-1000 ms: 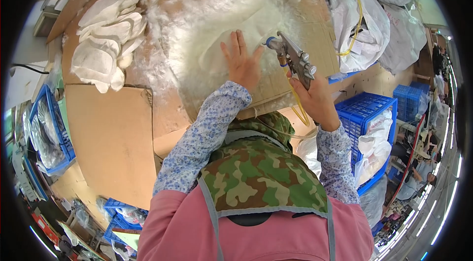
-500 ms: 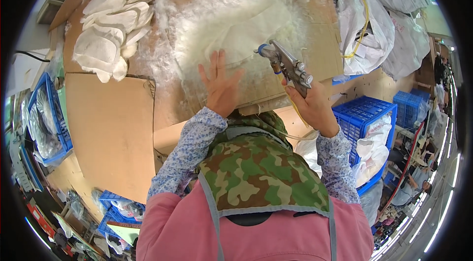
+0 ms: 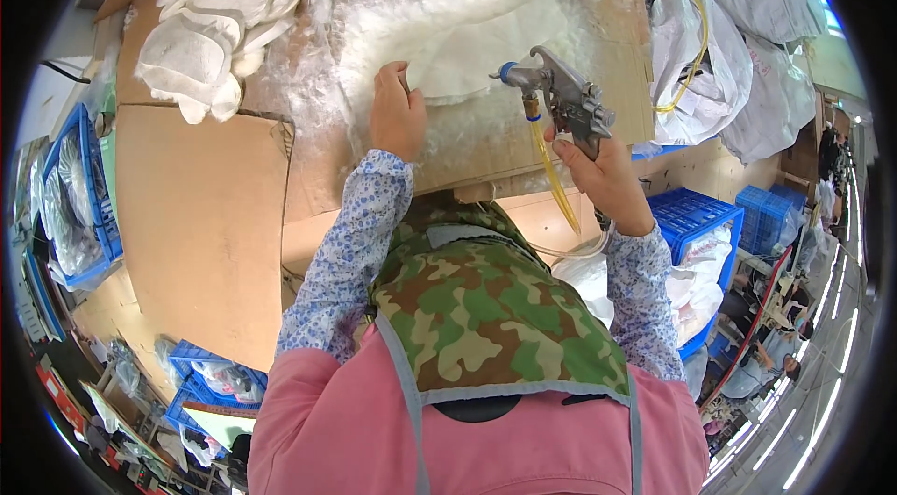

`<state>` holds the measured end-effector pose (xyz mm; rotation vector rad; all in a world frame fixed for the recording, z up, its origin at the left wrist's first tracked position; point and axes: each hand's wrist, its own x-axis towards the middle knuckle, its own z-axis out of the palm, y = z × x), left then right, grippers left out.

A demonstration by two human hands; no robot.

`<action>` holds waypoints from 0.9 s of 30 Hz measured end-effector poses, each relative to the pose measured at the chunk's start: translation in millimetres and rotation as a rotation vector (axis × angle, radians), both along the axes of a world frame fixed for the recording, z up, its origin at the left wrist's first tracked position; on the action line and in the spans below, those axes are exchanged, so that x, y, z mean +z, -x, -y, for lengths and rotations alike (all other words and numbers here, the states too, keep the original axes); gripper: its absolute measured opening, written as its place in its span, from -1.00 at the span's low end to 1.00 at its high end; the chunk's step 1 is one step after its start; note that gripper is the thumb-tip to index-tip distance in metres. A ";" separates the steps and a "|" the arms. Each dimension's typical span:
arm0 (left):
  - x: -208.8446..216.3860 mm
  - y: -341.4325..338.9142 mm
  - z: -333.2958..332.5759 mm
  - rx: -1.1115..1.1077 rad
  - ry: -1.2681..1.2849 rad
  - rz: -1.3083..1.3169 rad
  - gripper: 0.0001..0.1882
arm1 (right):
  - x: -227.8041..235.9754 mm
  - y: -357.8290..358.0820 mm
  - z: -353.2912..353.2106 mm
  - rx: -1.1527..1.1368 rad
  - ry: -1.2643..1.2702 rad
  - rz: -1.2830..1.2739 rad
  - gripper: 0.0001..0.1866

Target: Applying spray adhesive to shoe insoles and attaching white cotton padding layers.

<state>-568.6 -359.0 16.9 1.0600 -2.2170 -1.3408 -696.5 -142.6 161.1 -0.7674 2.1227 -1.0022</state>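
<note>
A thin white fibrous pad point(image 3: 467, 56) lies flat on fluff-covered cardboard in front of me. At its near left edge is my left hand point(image 3: 399, 116), fingers bent and closed on the pad's rim. My right hand point(image 3: 612, 182) is wrapped round the handle of a metal spray gun point(image 3: 570, 98). The gun's blue-ringed nozzle points left, just above the pad's right part. From beneath the nozzle a yellow hose point(image 3: 551, 172) hangs down. Whether any spray is coming out cannot be seen.
A stack of white shaped pads point(image 3: 220, 28) lies at the far left. A bare cardboard sheet point(image 3: 201, 233) covers the table's left side. White sacks point(image 3: 696, 65) stand at the right, and blue crates point(image 3: 696, 215) sit below the table edge.
My left hand has gone from spread flat beside the pad to bent fingers at its rim, a little further left. The spray gun has shifted right and turned more level.
</note>
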 end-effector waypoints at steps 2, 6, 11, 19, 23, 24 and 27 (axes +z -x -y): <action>-2.9 1.5 -1.0 0.017 -0.016 0.005 -0.61 | 0.5 1.1 0.3 -0.011 0.009 0.022 -0.78; -5.9 4.3 -2.4 0.048 -0.065 -0.007 -0.64 | 1.3 2.4 0.7 -0.015 0.031 0.029 -0.80; -3.3 4.5 -1.7 0.052 -0.055 -0.010 -0.63 | 0.7 1.0 2.9 -0.015 0.006 0.032 -0.79; -4.9 5.0 -7.1 0.112 -0.103 -0.039 -0.54 | 4.8 -5.8 7.1 0.005 -0.035 0.079 -0.75; -8.7 4.4 -8.3 0.120 0.013 -0.101 -0.51 | 2.6 -5.7 7.8 0.016 0.013 0.047 -0.74; -8.5 4.2 -8.9 0.116 -0.007 -0.102 -0.52 | 1.4 -5.2 7.5 0.017 0.076 0.038 -0.73; -4.3 3.8 -13.7 0.125 -0.075 -0.116 -0.49 | -2.4 -1.7 5.4 -0.033 0.077 0.035 -0.75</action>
